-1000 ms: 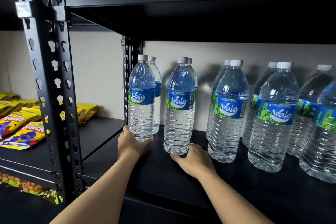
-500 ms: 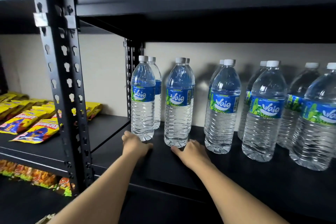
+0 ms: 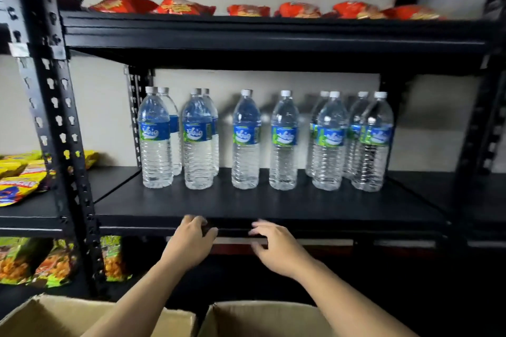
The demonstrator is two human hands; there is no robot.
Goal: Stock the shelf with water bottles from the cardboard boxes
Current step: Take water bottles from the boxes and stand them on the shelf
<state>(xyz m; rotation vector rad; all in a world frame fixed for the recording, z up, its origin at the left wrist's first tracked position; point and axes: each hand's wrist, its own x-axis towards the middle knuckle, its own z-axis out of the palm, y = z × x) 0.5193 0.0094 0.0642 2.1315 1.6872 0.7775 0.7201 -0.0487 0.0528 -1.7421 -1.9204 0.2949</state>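
Dim, uneven light. The wall [image 3: 273,82] behind the bottles [image 3: 245,142] is brightest, with their soft shadows. Lower right of frame near black. Motion blur throughout; uprights [image 3: 54,117] bow at the edges

Water bottles [image 3: 246,139] are standing upright in a row on the shelf [image 3: 273,205], set back from its front edge; from the left, two pairs are standing one behind the other, then two singles, then two more pairs; snack packets [image 3: 178,7] are lying on the upper shelf [image 3: 273,35] above; further packets [image 3: 16,178] are lying in the bay left of the upright post [image 3: 57,123]; the left hand [image 3: 189,243] and right hand [image 3: 276,246] are hovering side by side at the shelf's front edge; the left cardboard box [image 3: 54,317] and right cardboard box [image 3: 260,320] are sitting below them.
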